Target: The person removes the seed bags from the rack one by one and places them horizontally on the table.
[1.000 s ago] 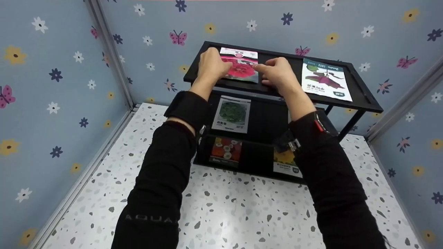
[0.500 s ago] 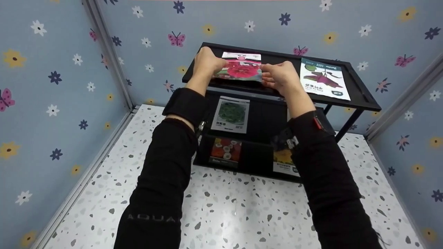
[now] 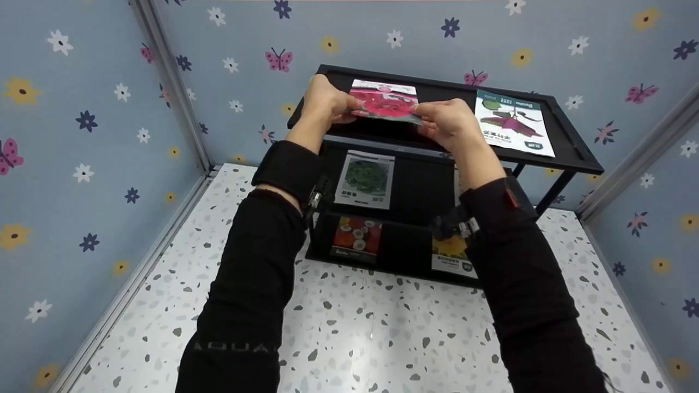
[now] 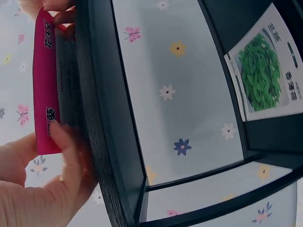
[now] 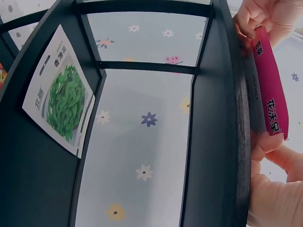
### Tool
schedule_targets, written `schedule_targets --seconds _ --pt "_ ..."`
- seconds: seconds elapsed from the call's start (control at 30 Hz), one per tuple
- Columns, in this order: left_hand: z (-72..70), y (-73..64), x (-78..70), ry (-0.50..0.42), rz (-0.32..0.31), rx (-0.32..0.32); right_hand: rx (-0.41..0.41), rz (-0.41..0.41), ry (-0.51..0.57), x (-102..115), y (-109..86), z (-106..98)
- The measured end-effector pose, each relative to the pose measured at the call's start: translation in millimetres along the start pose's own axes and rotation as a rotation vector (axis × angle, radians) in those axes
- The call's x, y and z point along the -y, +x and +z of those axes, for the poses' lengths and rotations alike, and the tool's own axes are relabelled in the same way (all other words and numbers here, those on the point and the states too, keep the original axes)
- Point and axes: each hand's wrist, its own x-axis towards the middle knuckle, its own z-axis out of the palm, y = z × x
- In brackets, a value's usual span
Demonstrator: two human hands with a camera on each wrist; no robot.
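Note:
Both hands grip a flower seed packet with a red-pink bloom on its front, over the left part of the black rack's top shelf. My left hand pinches its left side, and the right hand pinches the right side. The packet tilts, its near edge raised off the shelf. In the left wrist view, the packet's pink back shows past the shelf edge, thumb and fingers at its end. On the same shelf, to the right, lies a seed packet with a purple leafy plant.
A green-leaf seed packet lies on the middle shelf. Lower down are a packet with red and orange flowers and a yellow-flower packet, partly behind the right sleeve. Flower-patterned walls stand close behind and beside the rack.
The packet lay flat on the top shelf with fingers at its sides. Both hands now hold it, and its near edge has risen and tilted up.

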Motion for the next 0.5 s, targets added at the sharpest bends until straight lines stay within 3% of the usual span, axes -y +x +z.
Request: schedule_targets --seconds 0.23,0.33,0.5 --pt "-4.1 -11.5 2.4 -0.286 0.019 0.071 0.024 -0.034 0.065 -1.4 -6.9 -6.8" --pt "-3.9 -17.0 7.1 -0.323 0.057 0.095 0.069 -0.063 0.103 -3.9 -13.0 -11.5" --pt "3.0 -27.5 23.1 -0.333 0.199 0.128 0.171 -0.139 0.222 -16.0 -25.7 -24.3"
